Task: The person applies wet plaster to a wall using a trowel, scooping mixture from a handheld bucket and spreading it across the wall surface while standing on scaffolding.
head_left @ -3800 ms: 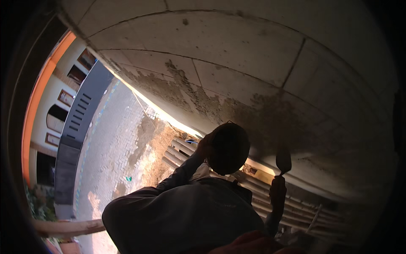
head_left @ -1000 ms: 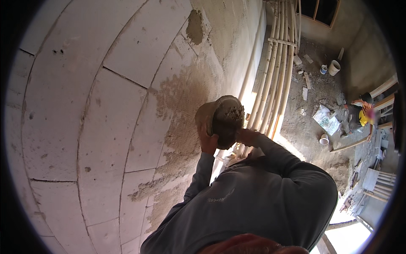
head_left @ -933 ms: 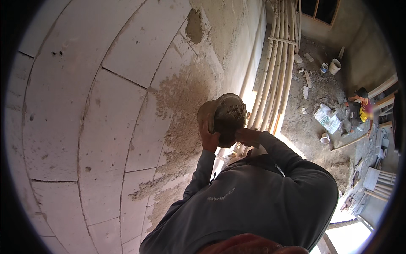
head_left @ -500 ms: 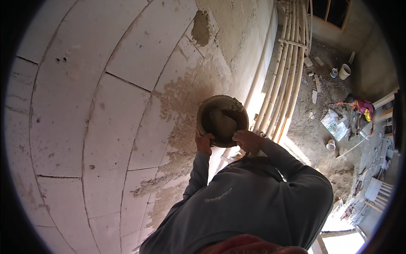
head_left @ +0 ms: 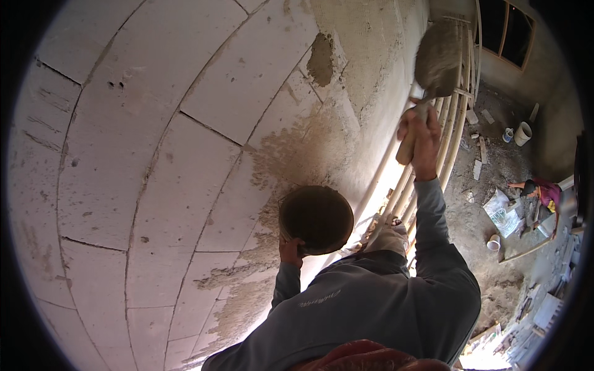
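Observation:
My left hand [head_left: 291,252] grips the near left rim of a round dark bucket [head_left: 317,219], held close to the wall; its inside is in shadow. My right hand [head_left: 423,139] is raised ahead and to the right, its fingers wrapped round the handle of a trowel [head_left: 438,62]. The broad blade points away from me, looks coated in grey-brown mortar and is slightly blurred. On my left stands a wall of large white blocks [head_left: 204,148], with wet mortar [head_left: 291,151] smeared over part of it and a darker patch [head_left: 320,60] higher up.
Long bamboo poles [head_left: 455,123] run beside the wall under my right arm. Far below on the right, a person [head_left: 544,191] crouches near a white sack [head_left: 501,213]. Buckets [head_left: 523,133] and block pieces lie on the dirt floor. A dark window [head_left: 510,31] is at the upper right.
My right hand has left the bucket's rim and swung forward and right, now holding up the trowel. The bucket, in my left hand, has shifted slightly nearer me.

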